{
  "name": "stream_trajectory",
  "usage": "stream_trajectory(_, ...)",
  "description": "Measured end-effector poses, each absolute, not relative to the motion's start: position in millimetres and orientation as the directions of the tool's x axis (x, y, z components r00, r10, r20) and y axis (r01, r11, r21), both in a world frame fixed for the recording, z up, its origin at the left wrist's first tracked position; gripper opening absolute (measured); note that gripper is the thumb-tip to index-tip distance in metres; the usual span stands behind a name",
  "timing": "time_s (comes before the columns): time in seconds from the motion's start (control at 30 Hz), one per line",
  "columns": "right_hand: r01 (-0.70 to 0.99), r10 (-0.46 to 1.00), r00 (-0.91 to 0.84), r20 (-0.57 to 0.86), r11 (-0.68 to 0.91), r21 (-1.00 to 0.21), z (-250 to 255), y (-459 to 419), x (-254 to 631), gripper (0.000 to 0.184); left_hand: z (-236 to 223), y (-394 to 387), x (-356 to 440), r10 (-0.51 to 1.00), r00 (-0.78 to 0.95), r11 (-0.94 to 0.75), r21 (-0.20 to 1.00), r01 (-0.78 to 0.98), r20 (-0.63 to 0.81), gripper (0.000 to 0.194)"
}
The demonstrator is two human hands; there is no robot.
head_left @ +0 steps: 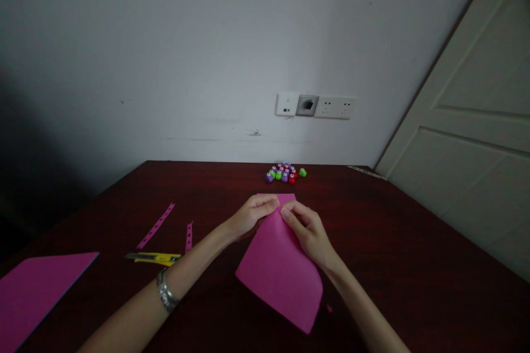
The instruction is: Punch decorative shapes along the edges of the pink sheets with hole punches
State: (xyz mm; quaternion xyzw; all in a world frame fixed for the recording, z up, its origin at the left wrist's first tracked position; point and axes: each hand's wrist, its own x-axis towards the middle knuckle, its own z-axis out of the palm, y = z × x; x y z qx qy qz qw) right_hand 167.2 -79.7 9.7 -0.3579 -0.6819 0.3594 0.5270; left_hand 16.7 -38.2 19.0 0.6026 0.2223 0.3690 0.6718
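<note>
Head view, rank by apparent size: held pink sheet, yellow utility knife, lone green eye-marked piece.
1. Held pink sheet
2. Yellow utility knife
3. Lone green eye-marked piece, farthest off, so true size unsure

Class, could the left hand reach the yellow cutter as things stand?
Probably, after letting go: the left hand grips the pink sheet, but the yellow cutter lies near that forearm, nothing resting on the visible part.

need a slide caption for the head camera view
Left hand and right hand pinch a pink sheet over a dark red table, yellow cutter at left.
</note>
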Motion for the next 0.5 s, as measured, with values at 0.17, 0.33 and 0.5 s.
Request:
stream_trajectory(0.17, 0.094, 0.869, -0.179, 0.462, 0.482, -0.871, 6.9, -80.7, 166.3, 0.022, 19.7, -40.5, 18.4, 0.761, 0.634, 0.071, 0.955, -0.289, 0.135, 0.038)
stream_trajectory(0.33, 0.094, 0.872, -0.174, 0.457, 0.477, -0.874, 5.7, -81.1, 165.5, 0.023, 17.4, -40.0, 19.1, 0.771, 0.623, 0.074, 0.953, -0.294, 0.132, 0.039)
stream_trajectory(0.5, 0.101, 0.873, -0.174, 0.455, 0.475, -0.874, 6.0, -81.0, 165.5, 0.023, 17.0, -39.8, 19.1, 0.777, 0.614, 0.025, 0.968, -0.25, 0.139, 0.041)
